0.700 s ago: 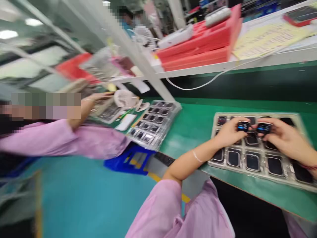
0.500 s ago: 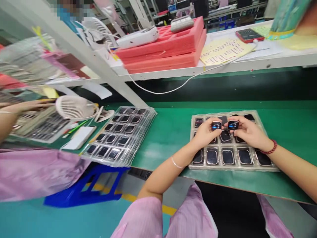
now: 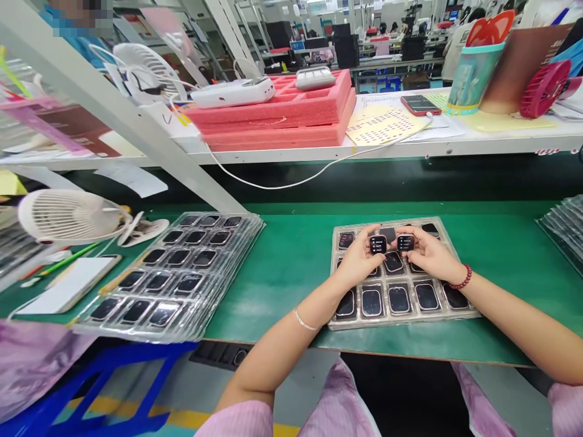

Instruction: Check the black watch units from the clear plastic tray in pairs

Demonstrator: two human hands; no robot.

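Note:
My left hand (image 3: 359, 258) pinches a smartwatch body (image 3: 378, 244) without a strap, its lit screen facing me with lines of text. Level with it, a second smartwatch body (image 3: 405, 243), also lit, is gripped in my right hand (image 3: 430, 255). The two watches are held side by side, a small gap between them. Under both hands lies a clear plastic tray (image 3: 382, 323) on the green bench, with dark-screened watch bodies such as this one (image 3: 399, 299) in its pockets. My hands and wrists hide part of the tray.
Stacked clear trays of watch bodies (image 3: 195, 328) stand to the left, near a white fan (image 3: 73, 212). More trays (image 3: 567, 233) sit at the right edge. Above runs a white shelf (image 3: 282, 158) with red foam (image 3: 291, 130), a phone (image 3: 419, 105) and a hanging white cable (image 3: 282, 187).
The camera view has turned to the right. Both watch screens have gone from showing blue patches to white text lines on black. Both hands still hold the watches over the tray.

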